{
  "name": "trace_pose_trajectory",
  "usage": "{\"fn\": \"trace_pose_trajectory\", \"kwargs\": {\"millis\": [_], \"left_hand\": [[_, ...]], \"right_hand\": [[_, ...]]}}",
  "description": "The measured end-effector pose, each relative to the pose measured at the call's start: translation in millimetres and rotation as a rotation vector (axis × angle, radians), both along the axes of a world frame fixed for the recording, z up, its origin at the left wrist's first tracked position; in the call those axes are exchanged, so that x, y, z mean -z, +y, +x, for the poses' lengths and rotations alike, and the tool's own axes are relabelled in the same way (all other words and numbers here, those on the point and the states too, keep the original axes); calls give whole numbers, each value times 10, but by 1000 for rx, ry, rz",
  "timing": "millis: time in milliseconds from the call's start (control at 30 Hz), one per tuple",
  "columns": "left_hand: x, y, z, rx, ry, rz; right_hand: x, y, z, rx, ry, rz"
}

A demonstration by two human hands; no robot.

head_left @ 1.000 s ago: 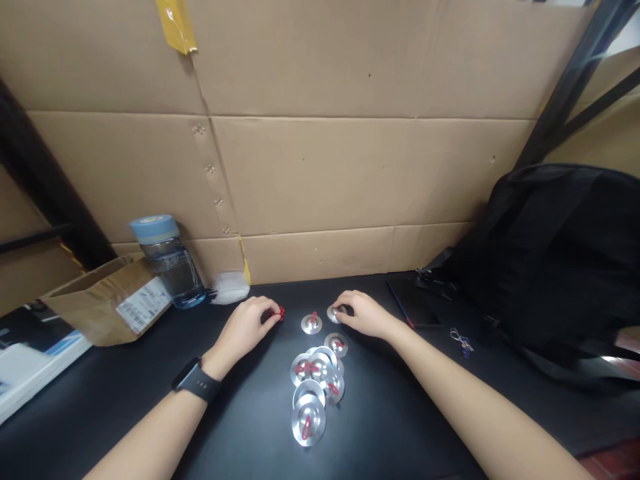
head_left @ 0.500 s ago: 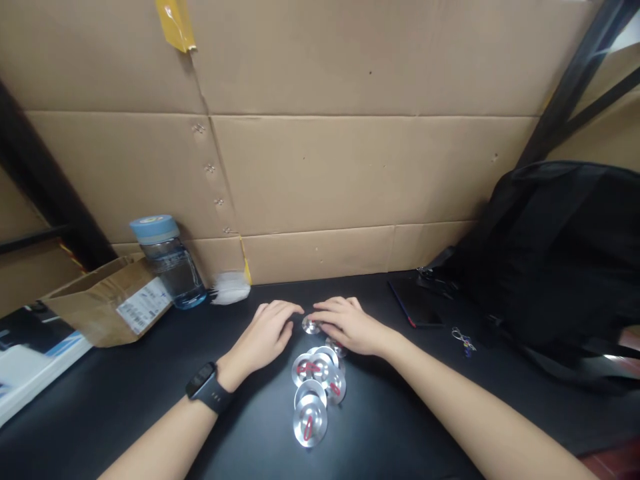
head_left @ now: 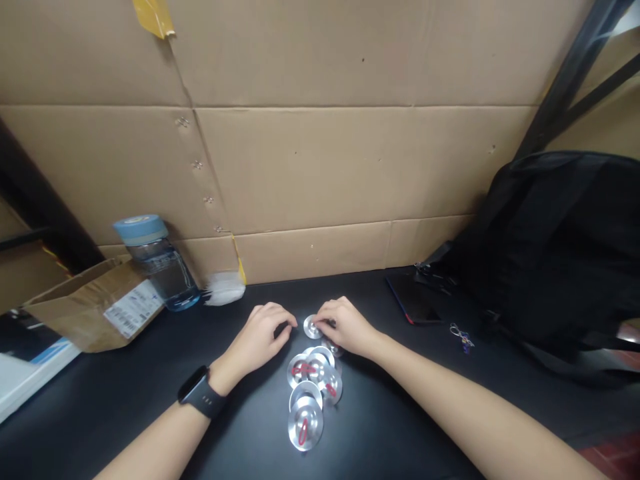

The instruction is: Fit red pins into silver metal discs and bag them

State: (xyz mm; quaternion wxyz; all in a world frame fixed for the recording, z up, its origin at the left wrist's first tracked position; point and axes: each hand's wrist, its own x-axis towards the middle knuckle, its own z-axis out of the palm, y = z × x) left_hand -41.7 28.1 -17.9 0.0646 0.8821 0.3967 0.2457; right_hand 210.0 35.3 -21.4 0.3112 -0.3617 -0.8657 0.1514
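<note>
Several small silver discs with red loops point(head_left: 310, 383) lie in a loose pile on the black table point(head_left: 390, 427). Just beyond the pile, my right hand point(head_left: 345, 328) pinches one silver disc point(head_left: 312, 326) at its edge and tilts it up. My left hand point(head_left: 263, 335), with a black watch on its wrist, rests curled on the table close to the left of that disc, fingertips near it; I cannot see anything in its fingers.
A cardboard wall point(head_left: 320, 167) stands behind the table. At the left are a blue-lidded bottle point(head_left: 153, 260), an open cardboard box point(head_left: 95, 303) and a white wad point(head_left: 224, 290). A black backpack point(head_left: 560, 247), a dark tablet point(head_left: 417, 303) and small keys point(head_left: 460, 333) lie right.
Both hands came together from apart toward the middle disc. My right hand has closed on it and lifted its edge. The view shifted slightly.
</note>
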Motion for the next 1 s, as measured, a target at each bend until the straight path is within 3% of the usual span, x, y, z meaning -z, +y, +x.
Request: {"fn": "trace_pose_trajectory", "kwargs": {"millis": [167,300,433,600,733,867,1000], "left_hand": [[-17,-60,92,44,-107,-43],[-69,-160,178,26,-194,-44],[-120,-231,207,31,-207,-37],[-136,-253,213,-19,-305,-98],[-157,-271,239,36,-345,-154],[-211,-259,203,71,-288,-98],[-203,-108,12,-62,-257,33]], "right_hand": [[-55,-90,-89,82,438,-301],[-128,-255,-166,8,554,-449],[-167,-366,-175,-59,511,-379],[-200,-385,-140,-104,346,-132],[-221,-409,-158,-91,354,-114],[-229,-425,-176,-132,324,-64],[-238,-301,-77,-69,326,53]]}}
